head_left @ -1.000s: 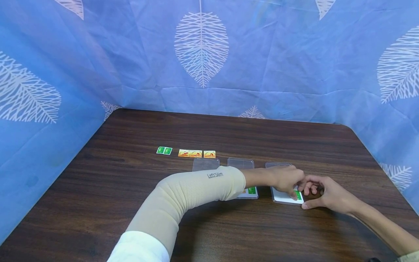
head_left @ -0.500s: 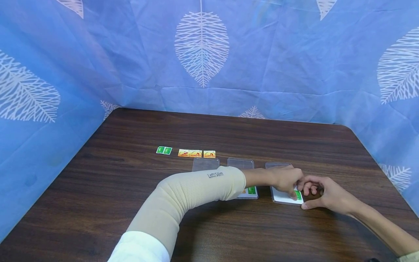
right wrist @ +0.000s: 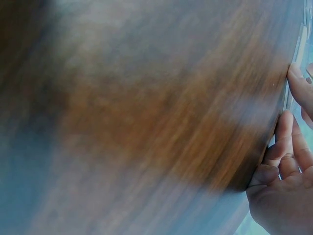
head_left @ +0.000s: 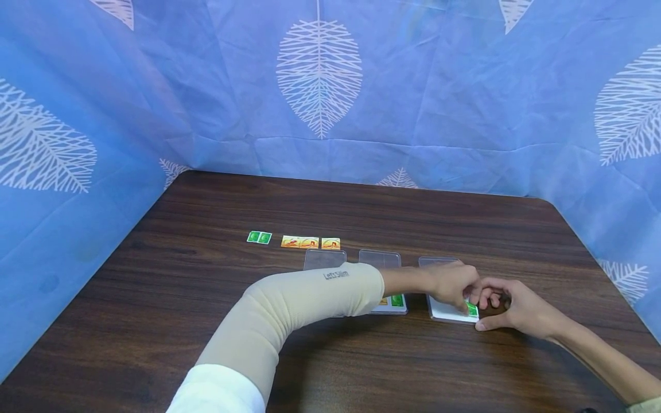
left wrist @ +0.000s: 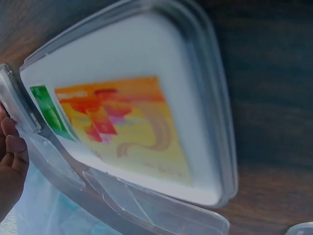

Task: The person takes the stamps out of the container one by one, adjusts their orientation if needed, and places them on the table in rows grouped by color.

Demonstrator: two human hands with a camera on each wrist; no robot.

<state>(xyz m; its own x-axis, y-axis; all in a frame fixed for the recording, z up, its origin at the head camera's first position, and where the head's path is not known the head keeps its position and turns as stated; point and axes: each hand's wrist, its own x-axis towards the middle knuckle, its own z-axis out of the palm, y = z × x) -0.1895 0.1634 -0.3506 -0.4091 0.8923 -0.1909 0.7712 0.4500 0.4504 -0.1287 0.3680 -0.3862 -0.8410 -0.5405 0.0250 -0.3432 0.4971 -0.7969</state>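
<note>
My left hand (head_left: 454, 284) reaches over the rightmost clear plastic case (head_left: 446, 312), its fingertips pinching a small green stamp (head_left: 472, 310) at the white insert's lower right corner. Beside it, my right hand (head_left: 527, 310) grips the case's right edge, thumb at the near corner and index finger close to the left fingertips. Exact finger contact is partly hidden. Under my left forearm lies a middle case (head_left: 389, 308); the left wrist view shows a large orange-yellow stamp (left wrist: 122, 125) and a green stamp (left wrist: 49, 110) on its white insert. A third case is mostly covered by my sleeve.
Farther back on the wooden table (head_left: 413, 215) lie a green stamp pair (head_left: 259, 237), an orange stamp pair (head_left: 300, 242) and a single orange stamp (head_left: 330, 244). Transparent lids (head_left: 379, 258) stand behind the cases. A blue leaf-print curtain (head_left: 439, 97) encloses the table.
The green stamp under my left fingertips has shifted very slightly, and my left sleeve has moved a little to the left. Both hands otherwise stay in place.
</note>
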